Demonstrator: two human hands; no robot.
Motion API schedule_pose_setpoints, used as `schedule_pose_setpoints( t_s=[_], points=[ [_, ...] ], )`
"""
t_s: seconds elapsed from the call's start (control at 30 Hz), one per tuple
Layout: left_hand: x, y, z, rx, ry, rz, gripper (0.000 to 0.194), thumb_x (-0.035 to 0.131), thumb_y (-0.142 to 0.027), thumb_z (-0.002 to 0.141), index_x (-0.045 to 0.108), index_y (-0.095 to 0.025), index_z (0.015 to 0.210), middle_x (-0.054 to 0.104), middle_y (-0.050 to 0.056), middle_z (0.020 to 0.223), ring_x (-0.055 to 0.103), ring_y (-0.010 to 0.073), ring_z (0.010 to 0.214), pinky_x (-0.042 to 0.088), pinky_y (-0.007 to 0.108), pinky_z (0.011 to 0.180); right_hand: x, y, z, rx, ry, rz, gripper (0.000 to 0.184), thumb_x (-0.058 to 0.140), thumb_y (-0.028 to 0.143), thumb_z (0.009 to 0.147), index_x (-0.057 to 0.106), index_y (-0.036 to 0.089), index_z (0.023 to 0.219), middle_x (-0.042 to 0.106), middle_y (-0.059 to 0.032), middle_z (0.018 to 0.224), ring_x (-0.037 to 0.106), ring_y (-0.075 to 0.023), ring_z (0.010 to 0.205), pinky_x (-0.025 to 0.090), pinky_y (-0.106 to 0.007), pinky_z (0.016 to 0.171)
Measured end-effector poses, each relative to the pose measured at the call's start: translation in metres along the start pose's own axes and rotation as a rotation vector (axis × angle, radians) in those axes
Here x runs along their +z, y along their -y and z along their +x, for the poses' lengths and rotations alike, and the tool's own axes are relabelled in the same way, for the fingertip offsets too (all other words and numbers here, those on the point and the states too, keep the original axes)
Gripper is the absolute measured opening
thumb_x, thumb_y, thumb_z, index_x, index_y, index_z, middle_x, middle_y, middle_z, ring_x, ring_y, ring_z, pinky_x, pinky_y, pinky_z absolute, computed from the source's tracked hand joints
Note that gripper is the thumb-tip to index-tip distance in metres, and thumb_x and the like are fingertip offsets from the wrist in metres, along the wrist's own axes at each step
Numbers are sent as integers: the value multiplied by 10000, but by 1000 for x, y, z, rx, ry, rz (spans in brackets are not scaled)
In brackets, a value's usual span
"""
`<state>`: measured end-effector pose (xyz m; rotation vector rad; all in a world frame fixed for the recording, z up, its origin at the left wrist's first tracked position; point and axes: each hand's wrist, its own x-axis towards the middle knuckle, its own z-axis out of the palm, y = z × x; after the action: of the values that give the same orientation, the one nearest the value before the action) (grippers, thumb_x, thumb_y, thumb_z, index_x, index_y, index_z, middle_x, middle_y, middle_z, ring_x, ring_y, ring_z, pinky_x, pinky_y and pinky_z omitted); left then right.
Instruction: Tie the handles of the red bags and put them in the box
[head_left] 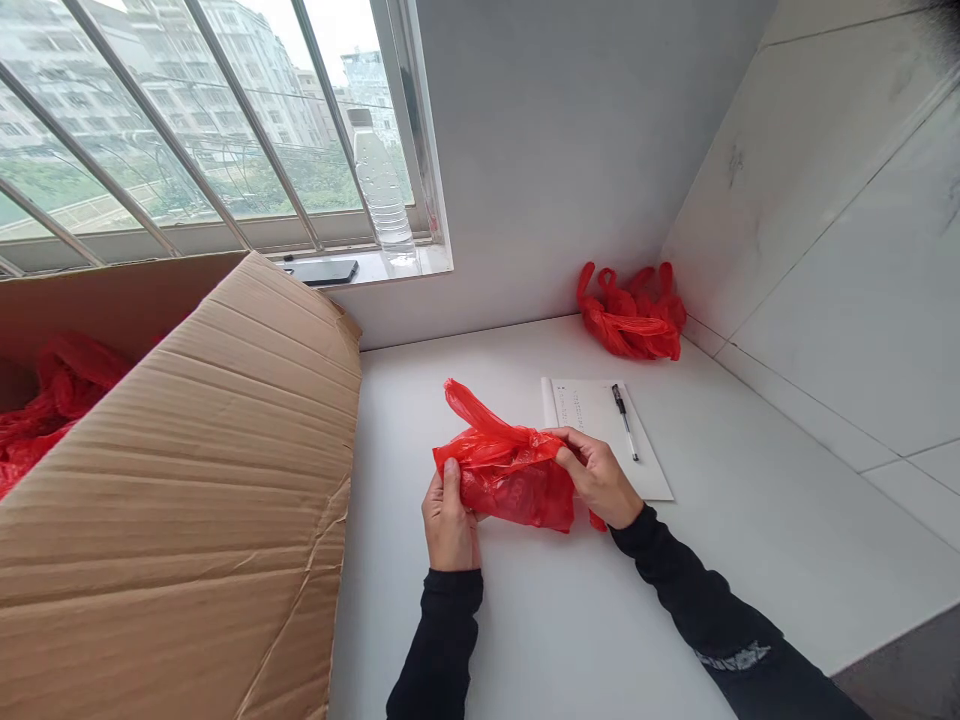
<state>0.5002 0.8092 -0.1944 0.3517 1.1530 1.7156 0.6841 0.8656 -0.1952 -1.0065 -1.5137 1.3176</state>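
Observation:
Between my two hands is a red plastic bag (pixel 517 485), held above the white tabletop (pixel 570 620). My left hand (pixel 450 520) grips its left edge, thumb on top and fingers underneath. The upper right part of the bag, near a handle, is pinched by my right hand (pixel 600 475). One handle loop sticks up to the upper left. Something darker shows faintly through the thin plastic, but I cannot make out what it is. Just behind my right hand lie a notepad (pixel 652 480) with writing and a black-capped pen (pixel 625 422).
Another red plastic bag (pixel 634 325) sits in the back right corner. A large cardboard box (pixel 225 480) fills the left side, with red bags (pixel 67 390) inside. A water bottle (pixel 382 195) and a phone (pixel 322 272) rest on the sill of the barred window.

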Motion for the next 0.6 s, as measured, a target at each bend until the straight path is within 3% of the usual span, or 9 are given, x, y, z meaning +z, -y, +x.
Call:
schedule_pose_setpoints(
  t_s=[0.17,0.27,0.37,0.5,0.6],
  points=[
    [-3,1,2,-30,81,-17,394,776,-450,790,694,-178,1063,755,52,977,713,227,929,579,291,754,-1,3,0,-37,-37,-56,287,571,391,949,694,216,1139,712,-76,1197,661,-254,1100,517,-377,960],
    [-8,0,3,26,91,72,343,770,-430,788,701,-188,1020,753,47,955,698,247,959,568,319,800,1,6,-1,-57,-29,-51,274,572,390,952,691,223,1135,726,-69,1176,670,-245,1094,514,-382,984],
    [-14,-3,3,217,95,281,339,714,-456,833,714,-188,1042,738,68,1039,671,264,1018,531,361,903,2,7,-1,-80,-32,-63,254,580,372,949,702,231,1122,731,-69,1169,677,-247,1083,519,-395,989],
    [-22,-13,1,576,-15,580,482,652,-432,889,592,-236,1325,596,107,1360,542,299,1257,414,445,1073,3,11,-2,-128,22,-105,255,573,332,954,723,247,1142,742,-62,1147,684,-246,1072,522,-410,997],
    [-23,-21,-3,706,4,809,404,619,-411,911,640,-250,1281,600,115,1353,506,320,1287,382,487,1095,4,14,-3,-164,98,-140,261,564,323,961,737,264,1147,750,-52,1130,686,-243,1073,525,-409,993]
  ],
)
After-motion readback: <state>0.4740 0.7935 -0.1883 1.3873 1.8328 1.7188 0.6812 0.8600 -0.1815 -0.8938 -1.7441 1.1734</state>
